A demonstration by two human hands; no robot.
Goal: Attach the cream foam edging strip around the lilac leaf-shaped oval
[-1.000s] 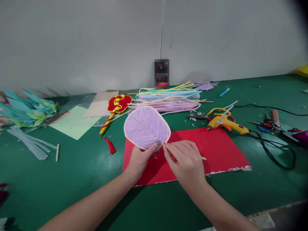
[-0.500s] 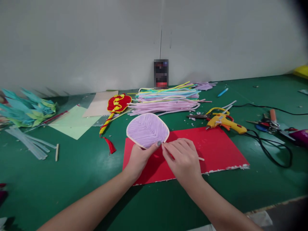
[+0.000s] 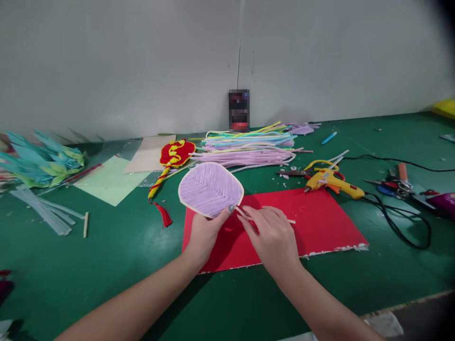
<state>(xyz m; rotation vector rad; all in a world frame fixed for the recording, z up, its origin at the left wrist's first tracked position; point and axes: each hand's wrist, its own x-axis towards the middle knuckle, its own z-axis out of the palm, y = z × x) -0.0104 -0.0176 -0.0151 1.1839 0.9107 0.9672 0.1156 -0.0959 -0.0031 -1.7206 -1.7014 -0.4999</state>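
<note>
My left hand (image 3: 209, 233) grips the lower edge of a round fan (image 3: 209, 189) covered in lilac pipe cleaners with a cream rim, its thumb lying on the front. Close to the fan's lower right rim, my right hand (image 3: 272, 232) pinches a thin pale stick (image 3: 292, 221). One end of the stick meets the rim by my left thumb; the other pokes out beyond my right knuckles. Whether it is fixed to the fan, I cannot tell. Both hands are above a red board (image 3: 320, 218) with a ragged white front edge.
Behind the fan lie bundled pipe cleaners (image 3: 249, 154) and a red-and-yellow fan (image 3: 174, 154) with a tassel. A yellow glue gun (image 3: 334, 183) rests over scissors (image 3: 293, 173) at the right. Glue sticks (image 3: 44, 210), green paper (image 3: 113, 182) and teal paper flowers (image 3: 39, 158) occupy the left.
The lilac fan has shifted slightly left and up. My right fingers have opened a little around the stick, whose outer end now sits higher.
</note>
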